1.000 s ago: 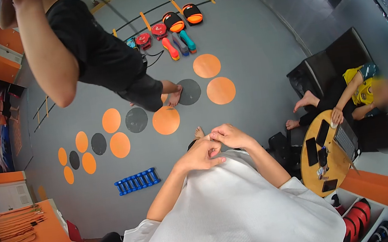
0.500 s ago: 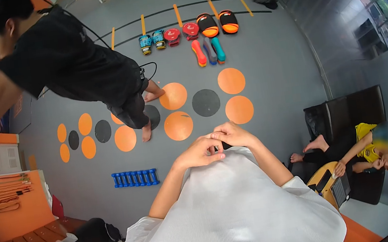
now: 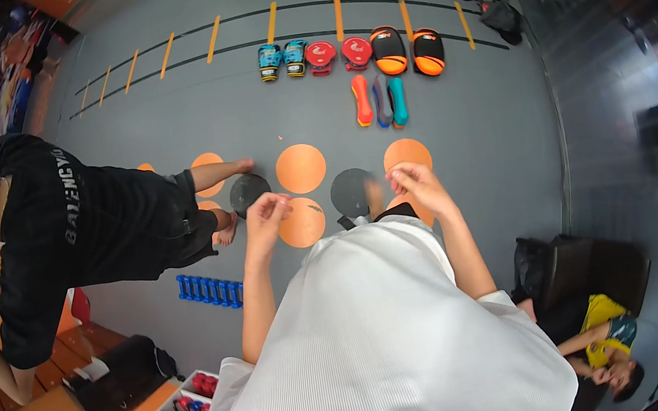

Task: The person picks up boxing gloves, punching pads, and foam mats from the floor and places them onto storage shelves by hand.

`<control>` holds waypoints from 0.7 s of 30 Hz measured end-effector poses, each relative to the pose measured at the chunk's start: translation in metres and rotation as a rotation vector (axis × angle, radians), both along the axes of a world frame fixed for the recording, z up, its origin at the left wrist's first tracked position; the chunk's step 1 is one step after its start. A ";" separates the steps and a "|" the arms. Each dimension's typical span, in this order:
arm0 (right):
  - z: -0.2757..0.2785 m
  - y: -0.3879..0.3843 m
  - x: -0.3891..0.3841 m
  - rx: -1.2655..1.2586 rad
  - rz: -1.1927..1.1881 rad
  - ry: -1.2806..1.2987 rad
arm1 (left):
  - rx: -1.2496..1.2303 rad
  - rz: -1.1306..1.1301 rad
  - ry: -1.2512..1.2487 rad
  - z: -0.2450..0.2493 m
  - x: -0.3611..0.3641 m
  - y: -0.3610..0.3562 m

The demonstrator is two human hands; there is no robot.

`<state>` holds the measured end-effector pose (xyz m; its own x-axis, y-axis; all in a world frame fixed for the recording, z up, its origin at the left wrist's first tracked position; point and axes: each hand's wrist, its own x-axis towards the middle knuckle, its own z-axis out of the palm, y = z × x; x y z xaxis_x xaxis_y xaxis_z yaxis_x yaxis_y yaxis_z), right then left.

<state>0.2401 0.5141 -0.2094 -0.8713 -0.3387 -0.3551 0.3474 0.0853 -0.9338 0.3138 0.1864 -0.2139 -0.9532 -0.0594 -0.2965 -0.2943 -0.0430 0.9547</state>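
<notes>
My left hand (image 3: 268, 213) is raised in front of my white shirt (image 3: 367, 308), with loosely curled fingers and nothing visible in them. It overlaps the view of an orange floor disc (image 3: 303, 225). To the right, my right hand (image 3: 419, 185) is held up with its fingers partly spread, also holding nothing. Behind that hand lies another orange disc (image 3: 408, 152). Between the two hands a black disc (image 3: 349, 190) shows on the floor, and a blurred bare foot (image 3: 375, 197) is at its right edge.
A person in black (image 3: 105, 206) walks at the left. Boxing gloves (image 3: 282, 60), red pads (image 3: 321, 57) and black-orange pads (image 3: 389, 50) line the floor ahead, near an agility ladder (image 3: 272, 23). Blue dumbbells (image 3: 210, 291) lie left. Someone in yellow (image 3: 603, 327) sits right.
My hands, touching each other at my waist before, have separated to left and right and risen. The person in black has moved left and nearer. My view has shifted.
</notes>
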 end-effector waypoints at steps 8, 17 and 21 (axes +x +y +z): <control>0.000 0.007 -0.151 -0.116 -0.164 0.279 | 0.087 0.641 -0.028 -0.017 -0.078 -0.008; -0.019 -0.058 -0.259 -0.251 -0.122 0.247 | 0.212 0.776 -0.161 -0.052 -0.146 -0.056; -0.041 -0.107 -0.299 -0.164 -0.156 0.097 | 0.223 0.761 -0.189 -0.074 -0.214 -0.120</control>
<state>-0.0585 0.4069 -0.2501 -0.9448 -0.2439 -0.2186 0.2527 -0.1181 -0.9603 0.0996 0.0661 -0.2876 -0.6086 -0.5911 -0.5293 -0.2632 -0.4789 0.8375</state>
